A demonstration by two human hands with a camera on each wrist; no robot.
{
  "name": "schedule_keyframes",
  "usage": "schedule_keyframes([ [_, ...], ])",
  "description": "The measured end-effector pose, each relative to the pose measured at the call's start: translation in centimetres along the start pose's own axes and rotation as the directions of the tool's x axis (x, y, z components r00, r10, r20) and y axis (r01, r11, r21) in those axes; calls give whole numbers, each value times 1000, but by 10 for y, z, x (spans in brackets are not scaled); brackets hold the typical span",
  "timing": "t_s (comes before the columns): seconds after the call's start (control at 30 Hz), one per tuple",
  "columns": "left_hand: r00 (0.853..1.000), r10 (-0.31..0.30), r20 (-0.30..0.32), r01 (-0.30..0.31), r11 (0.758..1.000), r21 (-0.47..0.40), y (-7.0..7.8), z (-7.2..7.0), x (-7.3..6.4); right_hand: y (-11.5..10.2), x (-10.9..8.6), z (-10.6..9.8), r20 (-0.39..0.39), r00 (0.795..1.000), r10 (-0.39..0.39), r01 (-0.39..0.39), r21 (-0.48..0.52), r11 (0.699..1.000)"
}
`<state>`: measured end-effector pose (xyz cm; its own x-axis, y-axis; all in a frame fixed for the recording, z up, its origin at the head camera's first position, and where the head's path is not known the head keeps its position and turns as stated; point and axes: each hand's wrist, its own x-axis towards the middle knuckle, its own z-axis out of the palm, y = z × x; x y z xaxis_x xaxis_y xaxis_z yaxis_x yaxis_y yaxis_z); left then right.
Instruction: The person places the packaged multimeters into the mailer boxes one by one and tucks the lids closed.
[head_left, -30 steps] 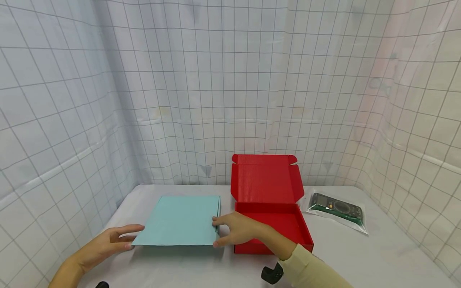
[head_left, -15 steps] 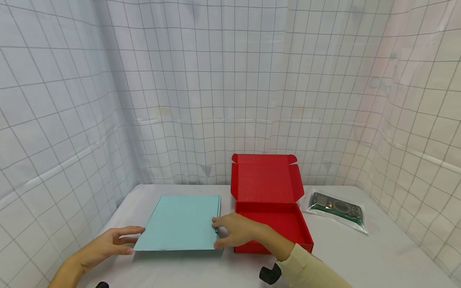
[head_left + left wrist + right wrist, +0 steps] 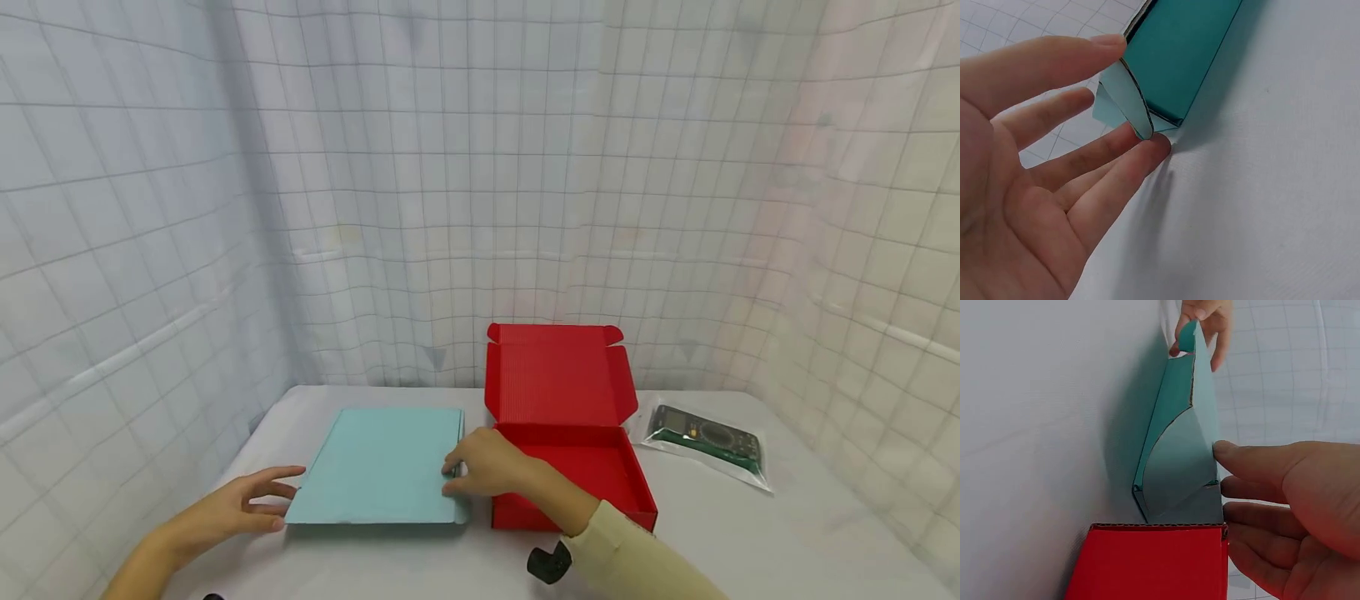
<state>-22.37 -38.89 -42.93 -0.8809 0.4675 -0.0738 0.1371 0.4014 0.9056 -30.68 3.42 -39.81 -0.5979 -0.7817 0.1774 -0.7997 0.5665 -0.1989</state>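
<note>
A light-blue cardboard mailer box (image 3: 382, 467) lies on the left half of the table, its lid down on top and its front edge still raised a little. My left hand (image 3: 228, 512) is at the front left corner, fingers spread and relaxed; in the left wrist view its thumb and a fingertip touch a small rounded flap (image 3: 1127, 94). At the right side my right hand (image 3: 487, 465) touches the box with thumb and fingers. The right wrist view shows a curved side flap (image 3: 1182, 459) sticking out, with the thumb at the lid edge and straight fingers beside the wall.
A red mailer box (image 3: 558, 375) stands with its lid up, just right of the light-blue box and behind my right forearm. Farther right lies a multimeter (image 3: 705, 433) in a clear plastic bag. Gridded white curtains (image 3: 450, 208) enclose the table. A black object (image 3: 549, 563) is near the right sleeve.
The front edge of the light-blue lid has come down slightly. My right hand has shifted a little back along the box's right side. The left hand stays at the corner.
</note>
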Motion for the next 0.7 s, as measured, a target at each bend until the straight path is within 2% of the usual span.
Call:
schedule_keyframes([
  [0.1, 999, -8, -33, 9, 999, 31, 0, 0, -4, -1, 5, 0, 13, 1000, 6, -6, -31, 1000],
  [0.3, 994, -34, -102, 37, 999, 30, 4, 2, -4, -2, 11, -2, 55, 998, 40, -38, -38, 999],
  [0.5, 973, -97, -208, 127, 982, 136, 9, 15, 0, -1, 13, -3, 98, 994, 52, -52, -2, 999],
  [0.7, 977, -117, -177, 128, 991, 48, 9, 19, 6, 3, 16, -6, 127, 990, 59, -68, 67, 995],
])
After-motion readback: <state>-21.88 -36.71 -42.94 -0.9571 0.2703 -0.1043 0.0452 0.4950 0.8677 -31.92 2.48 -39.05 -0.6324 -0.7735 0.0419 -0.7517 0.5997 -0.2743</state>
